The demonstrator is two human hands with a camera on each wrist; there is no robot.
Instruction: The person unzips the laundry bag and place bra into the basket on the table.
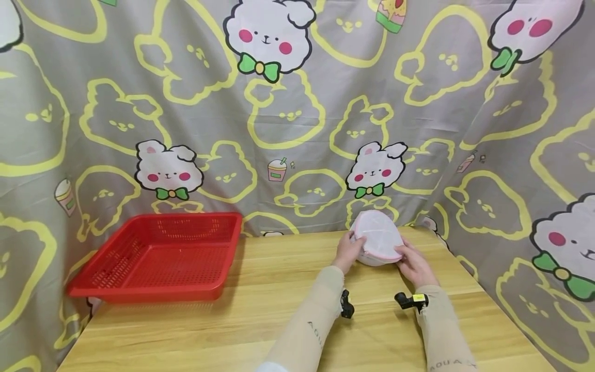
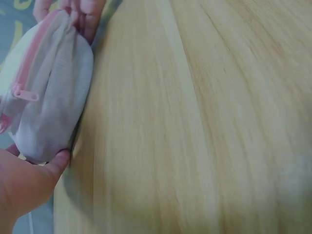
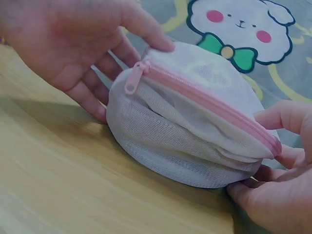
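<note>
A white mesh laundry bag [image 1: 375, 236] with a pink zipper is held between both hands near the table's back edge, tilted so its pale top shows in the head view. My left hand [image 1: 348, 251] grips its left side, thumb over the top edge and fingers spread along the side. On the opposite side my right hand [image 1: 413, 264] holds the bag with thumb above and fingers below. In the right wrist view the zipper [image 3: 204, 105] runs across the bag's front, its pink pull [image 3: 132, 82] by the left hand. The mesh side below is creased.
A red plastic basket [image 1: 144, 293] with perforated walls stands at the left of the wooden table [image 1: 260, 315]. Behind and beside the table hangs a grey curtain [image 1: 297, 201] printed with cartoon animals. A small black camera is strapped to each wrist.
</note>
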